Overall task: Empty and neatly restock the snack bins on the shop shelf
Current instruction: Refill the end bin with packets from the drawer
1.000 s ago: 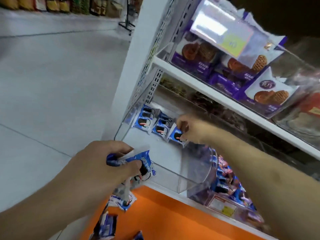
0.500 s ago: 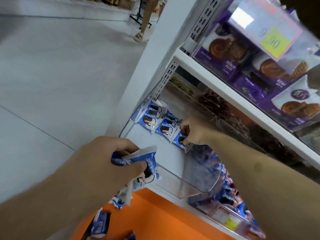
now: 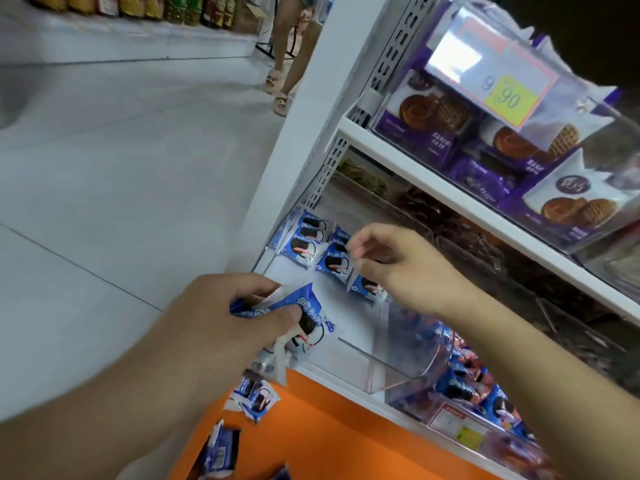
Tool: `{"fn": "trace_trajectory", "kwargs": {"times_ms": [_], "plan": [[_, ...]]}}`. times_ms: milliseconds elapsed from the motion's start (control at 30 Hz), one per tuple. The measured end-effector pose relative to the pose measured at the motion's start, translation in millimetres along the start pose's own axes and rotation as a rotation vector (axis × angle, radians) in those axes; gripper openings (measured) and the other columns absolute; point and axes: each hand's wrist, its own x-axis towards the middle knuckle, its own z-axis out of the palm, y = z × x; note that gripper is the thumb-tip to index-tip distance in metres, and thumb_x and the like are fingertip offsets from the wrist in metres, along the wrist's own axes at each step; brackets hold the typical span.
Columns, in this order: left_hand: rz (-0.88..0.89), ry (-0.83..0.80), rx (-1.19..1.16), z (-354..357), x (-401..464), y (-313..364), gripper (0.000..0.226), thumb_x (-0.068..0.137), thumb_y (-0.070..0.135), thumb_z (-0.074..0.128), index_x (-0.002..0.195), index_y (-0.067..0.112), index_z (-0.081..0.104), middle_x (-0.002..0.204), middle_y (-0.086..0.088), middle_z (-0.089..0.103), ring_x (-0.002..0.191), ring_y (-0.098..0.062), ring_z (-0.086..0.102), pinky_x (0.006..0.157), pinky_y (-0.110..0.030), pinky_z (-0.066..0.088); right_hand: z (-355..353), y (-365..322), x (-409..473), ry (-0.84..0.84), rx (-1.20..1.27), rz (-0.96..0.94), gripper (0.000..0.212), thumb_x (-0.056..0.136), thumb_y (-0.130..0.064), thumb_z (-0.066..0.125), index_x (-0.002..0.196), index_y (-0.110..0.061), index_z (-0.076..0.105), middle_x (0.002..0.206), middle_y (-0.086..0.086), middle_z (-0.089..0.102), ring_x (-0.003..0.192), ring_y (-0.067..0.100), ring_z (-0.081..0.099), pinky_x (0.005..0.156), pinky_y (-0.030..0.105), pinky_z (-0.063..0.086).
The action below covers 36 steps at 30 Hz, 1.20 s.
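A clear plastic bin (image 3: 398, 370) stands on the white shelf, its floor mostly bare. Three blue cookie packets (image 3: 304, 242) stand in a row at its back left corner. My right hand (image 3: 398, 268) hovers inside the bin just above the nearest packet (image 3: 367, 288), fingers loosely curled and holding nothing. My left hand (image 3: 221, 327) is in front of the bin and grips a bunch of the same blue packets (image 3: 304, 318), some hanging down below my fingers.
Loose blue packets (image 3: 256, 400) lie on the orange ledge (image 3: 329, 434) below. The neighbouring bin (image 3: 467, 389) to the right holds more of them. Purple biscuit boxes (image 3: 436, 123) and a price tag (image 3: 509, 95) fill the upper shelf. A person's legs (image 3: 287, 64) stand in the aisle.
My right hand has let go of the third packet in the row and lifted slightly off it. My left hand still holds its bunch of packets.
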Motion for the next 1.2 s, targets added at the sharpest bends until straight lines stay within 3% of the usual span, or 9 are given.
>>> {"fn": "trace_trajectory", "kwargs": {"times_ms": [67, 133, 333, 500, 700, 900, 1033, 1133, 1200], "plan": [[-0.023, 0.028, -0.069, 0, 0, 3, 0.041, 0.075, 0.051, 0.082, 0.114, 0.043, 0.071, 0.107, 0.015, 0.073, 0.085, -0.007, 0.075, 0.083, -0.028, 0.061, 7, -28, -34, -0.123, 0.356, -0.061, 0.024, 0.090, -0.010, 0.077, 0.112, -0.017, 0.072, 0.110, 0.010, 0.072, 0.101, 0.025, 0.070, 0.093, 0.037, 0.059], [-0.040, 0.016, -0.139, 1, -4, 7, 0.044, 0.076, 0.048, 0.082, 0.118, 0.043, 0.070, 0.112, 0.012, 0.072, 0.081, -0.006, 0.076, 0.073, -0.033, 0.064, 19, -40, -53, -0.152, 0.369, -0.099, 0.030, 0.084, -0.019, 0.087, 0.111, -0.022, 0.074, 0.110, 0.007, 0.072, 0.101, 0.025, 0.070, 0.096, 0.042, 0.058], [-0.058, 0.013, -0.094, -7, -4, 8, 0.034, 0.077, 0.054, 0.075, 0.109, 0.043, 0.068, 0.113, 0.011, 0.070, 0.084, -0.011, 0.077, 0.073, -0.039, 0.066, 39, -29, -36, 0.157, 0.455, -0.008, 0.030, 0.078, -0.009, 0.091, 0.100, -0.020, 0.073, 0.089, 0.010, 0.076, 0.079, 0.024, 0.071, 0.074, 0.040, 0.061], [-0.141, 0.027, -0.123, -18, 7, 2, 0.033, 0.094, 0.011, 0.073, 0.116, 0.033, 0.064, 0.116, -0.005, 0.070, 0.084, -0.021, 0.078, 0.075, -0.038, 0.065, 61, -8, 21, 0.297, 0.008, 0.058, 0.025, 0.080, -0.021, 0.086, 0.092, -0.025, 0.064, 0.083, -0.007, 0.071, 0.075, 0.010, 0.065, 0.066, 0.022, 0.050], [-0.155, 0.063, -0.079, -22, 9, -2, 0.054, 0.073, 0.036, 0.091, 0.116, 0.043, 0.059, 0.116, 0.004, 0.069, 0.094, -0.020, 0.076, 0.083, -0.043, 0.064, 102, 16, 76, 0.235, -0.233, -0.111, 0.020, 0.081, -0.012, 0.077, 0.093, -0.021, 0.063, 0.088, -0.003, 0.063, 0.087, 0.022, 0.057, 0.073, 0.037, 0.046], [-0.164, 0.066, -0.125, -21, 8, 0, 0.047, 0.068, 0.034, 0.093, 0.108, 0.032, 0.068, 0.107, 0.006, 0.077, 0.087, -0.018, 0.079, 0.075, -0.043, 0.065, 99, 21, 85, 0.275, -0.309, -0.019, 0.042, 0.089, -0.027, 0.076, 0.130, -0.028, 0.066, 0.123, 0.001, 0.053, 0.123, 0.024, 0.038, 0.094, 0.030, 0.035], [-0.126, 0.082, -0.098, -20, 4, 7, 0.039, 0.072, 0.032, 0.091, 0.104, 0.037, 0.070, 0.112, 0.007, 0.075, 0.089, -0.020, 0.078, 0.068, -0.040, 0.066, 80, -3, 45, 0.310, 0.092, -0.013, 0.039, 0.089, -0.005, 0.065, 0.120, -0.027, 0.068, 0.119, 0.006, 0.061, 0.110, 0.021, 0.058, 0.094, 0.030, 0.049], [-0.069, 0.064, -0.080, -18, 2, 8, 0.033, 0.075, 0.038, 0.088, 0.103, 0.046, 0.072, 0.112, 0.010, 0.075, 0.095, -0.017, 0.077, 0.079, -0.040, 0.065, 57, -27, -14, 0.086, 0.581, -0.112, 0.037, 0.089, -0.002, 0.062, 0.118, -0.022, 0.073, 0.115, 0.010, 0.068, 0.096, 0.023, 0.065, 0.079, 0.029, 0.053], [-0.045, 0.009, -0.097, -13, -3, 13, 0.027, 0.084, 0.038, 0.081, 0.108, 0.048, 0.073, 0.110, 0.008, 0.076, 0.097, -0.015, 0.077, 0.083, -0.040, 0.064, 52, -38, -48, -0.039, 0.612, -0.159, 0.035, 0.088, -0.012, 0.075, 0.120, -0.025, 0.074, 0.118, 0.005, 0.069, 0.105, 0.029, 0.066, 0.086, 0.040, 0.057]]}}
